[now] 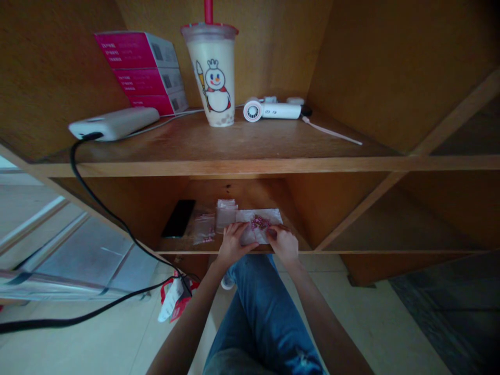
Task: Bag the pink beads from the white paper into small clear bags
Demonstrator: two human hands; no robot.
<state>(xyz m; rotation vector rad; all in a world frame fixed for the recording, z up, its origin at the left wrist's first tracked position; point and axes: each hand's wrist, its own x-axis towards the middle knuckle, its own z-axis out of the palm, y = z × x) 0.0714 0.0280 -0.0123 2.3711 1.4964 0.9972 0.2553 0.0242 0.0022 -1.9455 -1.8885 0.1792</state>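
A small heap of pink and purple beads [260, 223] lies on a white sheet [275, 213] on the lower shelf. My left hand [235, 244] rests at the sheet's left side, fingers stretched out and apart, thumb toward the front edge. At the right of the heap, my right hand [284, 242] has its thumb and fingertips drawn together; whatever is between them is too small to make out. Left of the sheet are small clear zip bags [226, 213]. Another clear bag [204, 228] with a few pinkish bits in it lies nearer the phone.
A black phone [179, 219] lies at the lower shelf's left. Above stand a milk tea cup [214, 78], pink boxes [136, 57], a white power bank [117, 123] and a small white fan [273, 110]. A black cable [101, 195] hangs down the left side.
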